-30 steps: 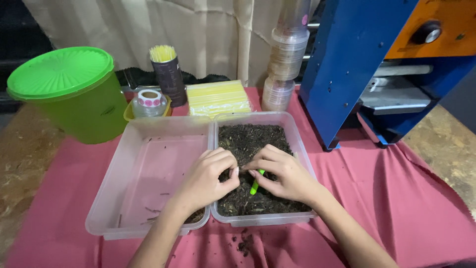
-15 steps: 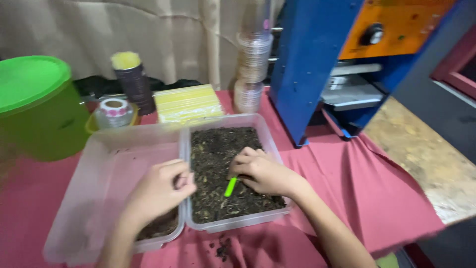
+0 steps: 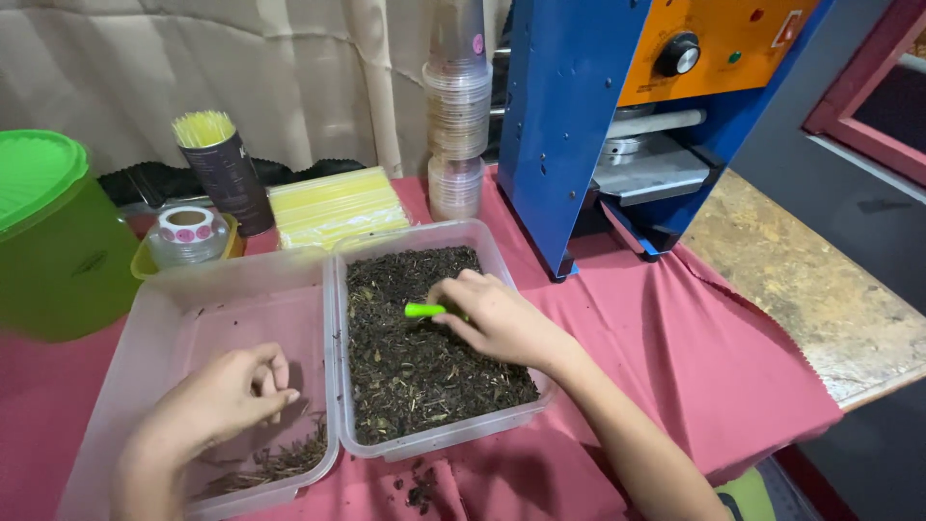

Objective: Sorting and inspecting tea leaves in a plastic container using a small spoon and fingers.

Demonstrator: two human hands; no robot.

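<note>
Right hand (image 3: 497, 318), green tweezers (image 3: 422, 310), crumbly dark tea leaves (image 3: 415, 362)

Two clear plastic trays sit side by side at lower centre: the left tray (image 3: 145, 318) with a small pile of twigs, the right tray (image 3: 502, 265) full of dark dried leaves. Two hands show, the left hand (image 3: 227, 391) and the right hand (image 3: 487, 314), with one green stick (image 3: 422, 310). Upper left hold one green lidded tub (image 3: 53, 241), one roll of stickers (image 3: 186, 227), one dark canister of yellow sticks (image 3: 227, 174) and one stack of clear cups (image 3: 456, 116).
</note>
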